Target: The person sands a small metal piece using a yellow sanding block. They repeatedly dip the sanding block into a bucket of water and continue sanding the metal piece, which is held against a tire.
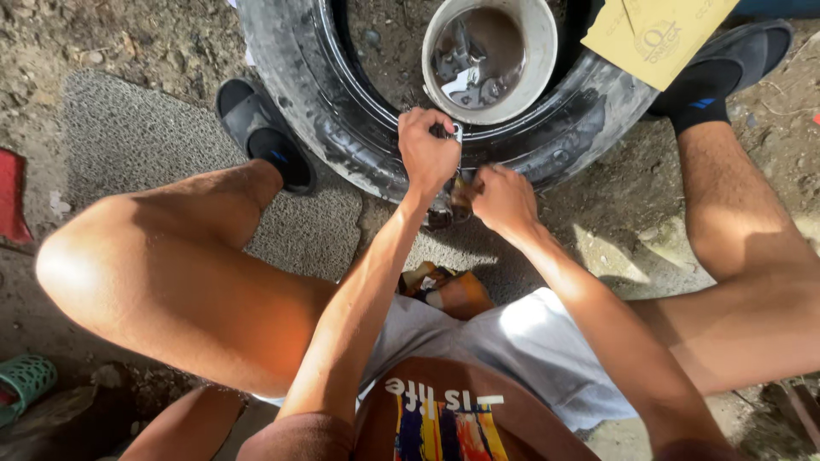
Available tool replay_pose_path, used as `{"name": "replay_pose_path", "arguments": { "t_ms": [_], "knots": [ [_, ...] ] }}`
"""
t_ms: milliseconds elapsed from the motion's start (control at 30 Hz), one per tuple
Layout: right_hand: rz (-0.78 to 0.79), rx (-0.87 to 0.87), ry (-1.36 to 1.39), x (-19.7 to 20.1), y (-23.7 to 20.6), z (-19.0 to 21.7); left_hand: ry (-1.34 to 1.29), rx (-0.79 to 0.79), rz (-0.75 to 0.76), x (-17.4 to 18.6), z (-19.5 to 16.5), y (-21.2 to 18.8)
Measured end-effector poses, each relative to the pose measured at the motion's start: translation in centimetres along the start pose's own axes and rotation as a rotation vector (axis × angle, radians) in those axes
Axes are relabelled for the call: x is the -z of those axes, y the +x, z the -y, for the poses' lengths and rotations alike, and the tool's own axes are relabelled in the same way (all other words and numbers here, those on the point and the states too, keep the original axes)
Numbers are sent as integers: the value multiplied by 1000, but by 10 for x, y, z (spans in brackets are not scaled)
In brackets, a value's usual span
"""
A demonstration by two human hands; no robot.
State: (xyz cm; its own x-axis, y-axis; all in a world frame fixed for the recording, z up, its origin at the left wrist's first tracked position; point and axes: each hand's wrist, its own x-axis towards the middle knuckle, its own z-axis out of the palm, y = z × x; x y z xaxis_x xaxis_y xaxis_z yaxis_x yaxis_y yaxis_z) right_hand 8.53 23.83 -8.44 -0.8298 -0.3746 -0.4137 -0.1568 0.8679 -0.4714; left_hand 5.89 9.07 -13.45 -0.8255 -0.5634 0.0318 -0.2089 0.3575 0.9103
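A black rubber tyre (342, 128) lies flat on the ground in front of me, between my feet. My left hand (425, 152) is closed around a metal tool (456, 133) at the tyre's near edge. Just to its right, my right hand (506, 200) is closed on a small dark part (461, 195) pressed against the same spot. What the part is stays hidden between the two hands. Inside the tyre stands a white bucket (536, 60) with murky water and a metal piece in it.
A piece of tan cardboard (653, 34) rests on the tyre's far right. A grey mat (128, 128) lies at the left. A brown and orange object (448, 290) sits on the ground between my knees. A green basket (24, 382) is at the lower left.
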Motion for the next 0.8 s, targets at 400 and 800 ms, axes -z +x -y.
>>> {"name": "replay_pose_path", "arguments": {
  "t_ms": [400,800],
  "knots": [
    [44,-46,35,-5,-26,-2,-55,18,-26,8,1,-9],
    [-169,18,58,76,87,-32,-11,226,-368,41,15,12]
  ]
}}
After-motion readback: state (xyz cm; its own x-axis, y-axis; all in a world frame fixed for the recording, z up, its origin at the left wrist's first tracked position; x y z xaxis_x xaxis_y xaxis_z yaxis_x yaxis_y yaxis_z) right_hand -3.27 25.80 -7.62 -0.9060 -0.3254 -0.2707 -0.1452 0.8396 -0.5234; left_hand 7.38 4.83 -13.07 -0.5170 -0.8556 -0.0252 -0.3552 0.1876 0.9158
